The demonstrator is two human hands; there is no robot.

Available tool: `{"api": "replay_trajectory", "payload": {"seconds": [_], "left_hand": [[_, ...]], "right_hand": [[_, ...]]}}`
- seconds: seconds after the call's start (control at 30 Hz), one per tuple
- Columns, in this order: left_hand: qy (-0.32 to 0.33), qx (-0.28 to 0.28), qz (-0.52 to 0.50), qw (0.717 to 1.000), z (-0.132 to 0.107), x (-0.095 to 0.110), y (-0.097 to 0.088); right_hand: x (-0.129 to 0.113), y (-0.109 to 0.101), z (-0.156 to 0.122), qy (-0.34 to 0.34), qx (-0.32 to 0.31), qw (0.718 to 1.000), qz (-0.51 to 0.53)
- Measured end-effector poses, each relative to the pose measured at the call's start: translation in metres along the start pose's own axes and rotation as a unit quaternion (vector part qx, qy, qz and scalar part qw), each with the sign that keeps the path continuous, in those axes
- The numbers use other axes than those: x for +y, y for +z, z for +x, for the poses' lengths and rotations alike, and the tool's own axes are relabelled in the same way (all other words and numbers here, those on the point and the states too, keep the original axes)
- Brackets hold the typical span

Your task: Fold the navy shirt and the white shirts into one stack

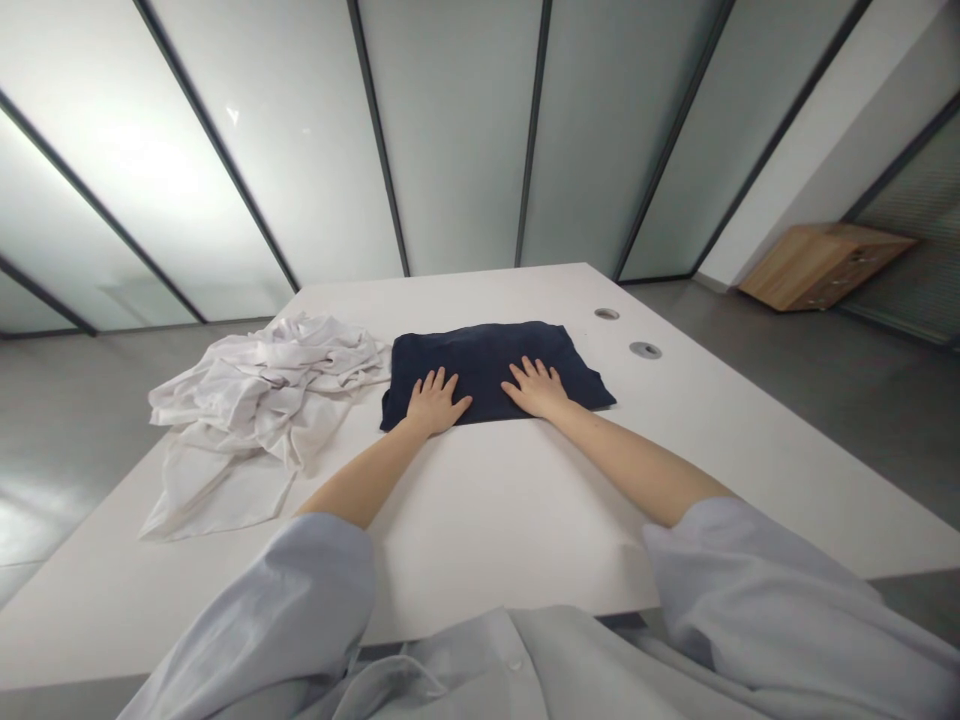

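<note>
A dark navy piece of clothing point(480, 355), folded into a rough rectangle, lies flat on the white table point(510, 510). On its near left part my left hand point(436, 402) rests palm down with the fingers spread. My right hand point(537, 388) lies flat on the near right part, its fingers also apart. Neither hand grips the cloth. To the left, beside the navy garment, is a crumpled heap of white cloth point(277, 385), with one flap spread toward the table's near left side.
Two round cable holes, one open point(607, 314) and one with a grey cover point(646, 350), sit in the tabletop at the right. Frosted glass panels point(457, 130) stand behind the table. A wooden cabinet point(817, 265) is on the floor at far right.
</note>
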State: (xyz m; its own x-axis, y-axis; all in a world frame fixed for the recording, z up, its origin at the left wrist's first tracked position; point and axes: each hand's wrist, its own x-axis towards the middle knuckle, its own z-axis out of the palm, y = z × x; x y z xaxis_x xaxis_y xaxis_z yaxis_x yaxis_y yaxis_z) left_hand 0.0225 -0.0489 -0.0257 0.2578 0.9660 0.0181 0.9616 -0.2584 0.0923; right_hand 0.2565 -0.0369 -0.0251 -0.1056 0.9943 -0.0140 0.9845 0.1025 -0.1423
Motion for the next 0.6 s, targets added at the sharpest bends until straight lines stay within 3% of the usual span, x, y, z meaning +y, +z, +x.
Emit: {"api": "replay_trajectory", "payload": {"seconds": [0.2,0.33,0.47,0.6], "left_hand": [[-0.035,0.013,0.000,0.999,-0.012,-0.029,-0.005],[-0.009,0.011,-0.016,1.000,-0.012,-0.050,-0.004],[0.027,0.015,-0.016,0.999,-0.011,-0.057,-0.008],[0.029,0.061,-0.001,0.998,-0.001,-0.044,-0.017]], "right_hand": [[0.056,-0.011,-0.012,0.045,0.015,0.999,-0.020],[0.080,-0.013,-0.016,0.050,0.020,0.998,-0.012],[0.078,-0.019,-0.011,0.048,0.025,0.998,-0.040],[0.048,-0.032,0.013,0.028,0.033,0.997,-0.066]]}}
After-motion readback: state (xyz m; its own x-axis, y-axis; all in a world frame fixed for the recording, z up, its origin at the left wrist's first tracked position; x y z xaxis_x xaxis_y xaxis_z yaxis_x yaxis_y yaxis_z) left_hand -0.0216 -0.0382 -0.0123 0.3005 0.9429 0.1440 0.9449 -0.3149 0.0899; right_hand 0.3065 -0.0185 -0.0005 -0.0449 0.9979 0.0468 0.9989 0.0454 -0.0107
